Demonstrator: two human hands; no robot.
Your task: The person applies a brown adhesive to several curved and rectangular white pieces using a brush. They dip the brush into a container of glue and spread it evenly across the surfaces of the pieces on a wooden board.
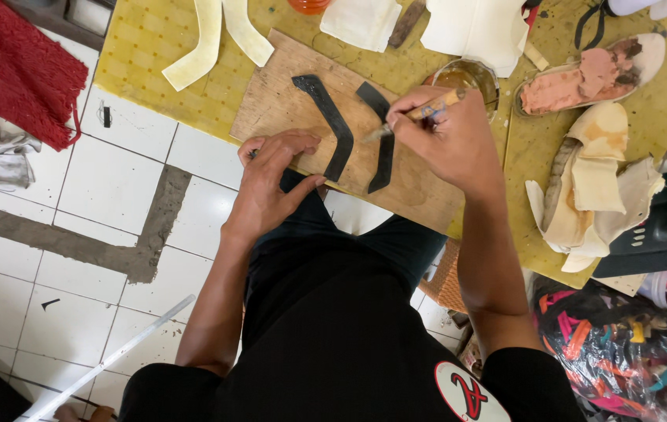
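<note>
My left hand [269, 178] rests on the near edge of a wooden board [286, 94], fingers bent, thumb by the lower end of a black angled strip [332, 123]. My right hand [447, 137] grips a small brush [415, 114] with a wooden handle, its tip pointing at a second black angled strip [380, 141] lying beside the first. Both strips lie flat on the board. The board sits on a low yellow table [153, 39] just past my knees.
A small glass jar [470, 76] stands behind my right hand. A shoe sole with pink filling [591, 74] and cream-coloured pieces [595, 187] lie at right. Cream strips [208, 35] are at the back, a red cloth [17, 66] at left, white floor tiles [99, 187] below.
</note>
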